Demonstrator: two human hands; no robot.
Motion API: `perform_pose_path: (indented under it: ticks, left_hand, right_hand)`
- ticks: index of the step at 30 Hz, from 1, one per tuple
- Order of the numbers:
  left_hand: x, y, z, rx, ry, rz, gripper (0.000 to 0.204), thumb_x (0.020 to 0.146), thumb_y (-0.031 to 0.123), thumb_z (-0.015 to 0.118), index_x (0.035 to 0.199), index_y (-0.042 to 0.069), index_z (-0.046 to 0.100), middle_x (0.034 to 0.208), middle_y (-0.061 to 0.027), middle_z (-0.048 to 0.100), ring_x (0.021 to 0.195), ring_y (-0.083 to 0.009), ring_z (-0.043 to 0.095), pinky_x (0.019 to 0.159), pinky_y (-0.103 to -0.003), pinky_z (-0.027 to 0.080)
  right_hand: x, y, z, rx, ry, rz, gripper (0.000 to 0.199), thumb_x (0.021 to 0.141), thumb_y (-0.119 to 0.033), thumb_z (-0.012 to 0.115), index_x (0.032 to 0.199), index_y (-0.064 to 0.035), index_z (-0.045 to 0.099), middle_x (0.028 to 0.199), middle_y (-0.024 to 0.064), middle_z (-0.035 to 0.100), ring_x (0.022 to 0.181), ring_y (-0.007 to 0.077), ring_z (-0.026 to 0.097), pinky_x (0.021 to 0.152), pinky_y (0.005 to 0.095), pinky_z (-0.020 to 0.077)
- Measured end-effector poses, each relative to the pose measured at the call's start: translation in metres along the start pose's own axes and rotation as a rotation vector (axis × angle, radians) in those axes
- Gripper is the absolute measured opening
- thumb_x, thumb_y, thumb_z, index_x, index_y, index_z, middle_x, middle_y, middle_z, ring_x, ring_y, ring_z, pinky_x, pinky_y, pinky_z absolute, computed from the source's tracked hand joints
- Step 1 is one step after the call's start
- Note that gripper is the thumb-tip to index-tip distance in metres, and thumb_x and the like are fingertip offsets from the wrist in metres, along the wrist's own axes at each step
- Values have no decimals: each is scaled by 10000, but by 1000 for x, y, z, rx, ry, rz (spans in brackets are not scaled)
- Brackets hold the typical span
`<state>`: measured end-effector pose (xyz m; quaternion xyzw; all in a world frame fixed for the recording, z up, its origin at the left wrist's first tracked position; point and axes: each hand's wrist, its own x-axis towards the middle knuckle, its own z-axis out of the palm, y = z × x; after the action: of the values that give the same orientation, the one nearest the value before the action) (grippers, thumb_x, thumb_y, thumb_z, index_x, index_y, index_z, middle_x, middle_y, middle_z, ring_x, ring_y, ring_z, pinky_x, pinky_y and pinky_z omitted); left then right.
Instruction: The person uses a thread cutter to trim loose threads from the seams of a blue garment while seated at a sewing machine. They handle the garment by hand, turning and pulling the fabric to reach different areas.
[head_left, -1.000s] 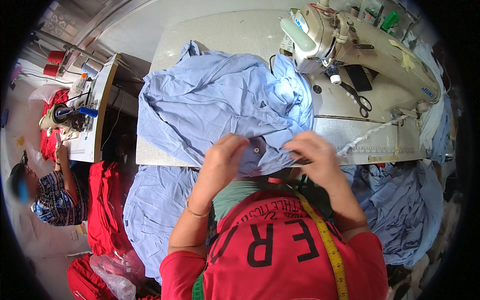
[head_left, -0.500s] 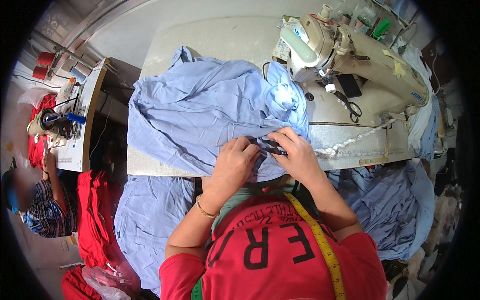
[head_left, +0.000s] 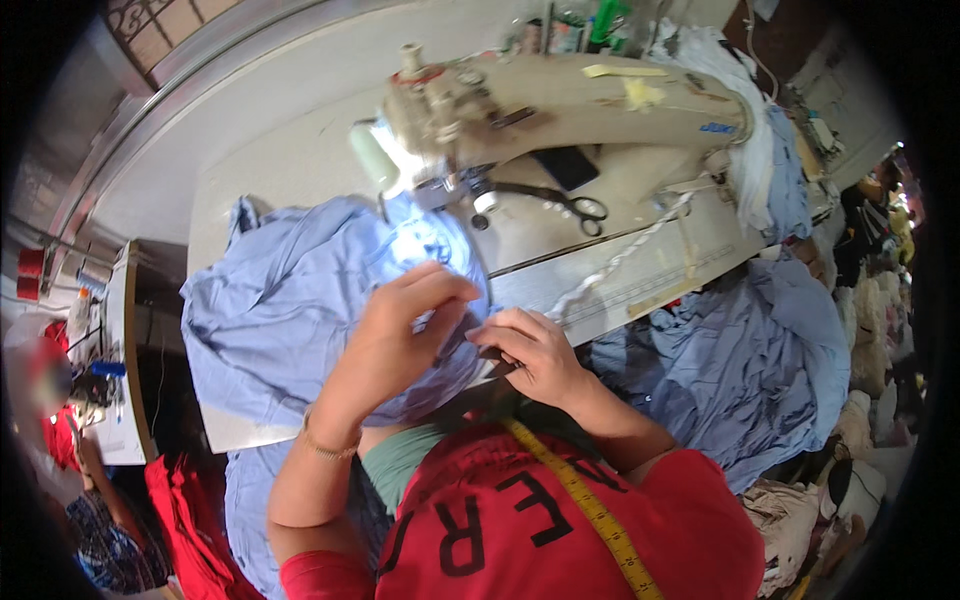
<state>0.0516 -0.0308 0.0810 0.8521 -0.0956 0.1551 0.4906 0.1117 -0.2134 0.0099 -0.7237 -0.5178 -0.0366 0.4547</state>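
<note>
the crumpled pale blue cloth garment (head_left: pixel 290 290) lies on the pale surface (head_left: pixel 275 160) ahead and to my left; its longer spread runs roughly left to right, with one narrow tip at the far left pointing away from me. my left fingers (head_left: pixel 440 288) are half bent above its near right part, thumb a little apart; i can't tell whether they pinch anything. my right fingers (head_left: pixel 520 325) are curled around a small dark tool (head_left: pixel 492 354), mostly hidden, just beside its right edge. the head of the cream sewing machine (head_left: pixel 600 95) stands over its far right end, in the way there. right of that head lie long black scissors (head_left: pixel 550 193), handles rightward, and a flat black slab (head_left: pixel 567 167). nearer me, a twisted white cord (head_left: pixel 610 265) slants along the surface.
</note>
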Motion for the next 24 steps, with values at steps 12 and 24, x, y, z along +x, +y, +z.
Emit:
perform_pose_path:
  ticks: [12, 24]
  left_hand:
    - [183, -80, 163, 225, -160, 3, 157, 757, -9, 543, 892, -11, 624, 918, -204, 622, 859, -377, 592, 760, -401, 478]
    - [-22, 4, 24, 154, -132, 8, 103, 779, 19, 614, 880, -4, 605, 835, -141, 583, 800, -322, 574, 696, -381, 469]
  right_hand:
    - [-55, 12, -59, 30, 132, 246, 288, 720, 17, 651, 995, -52, 601, 862, 92, 576, 736, 216, 591, 608, 293, 473]
    - [-9, 26, -24, 591, 193, 654, 202, 890, -184, 583, 1021, -33, 555, 859, 12, 560, 675, 78, 489, 568, 220, 400]
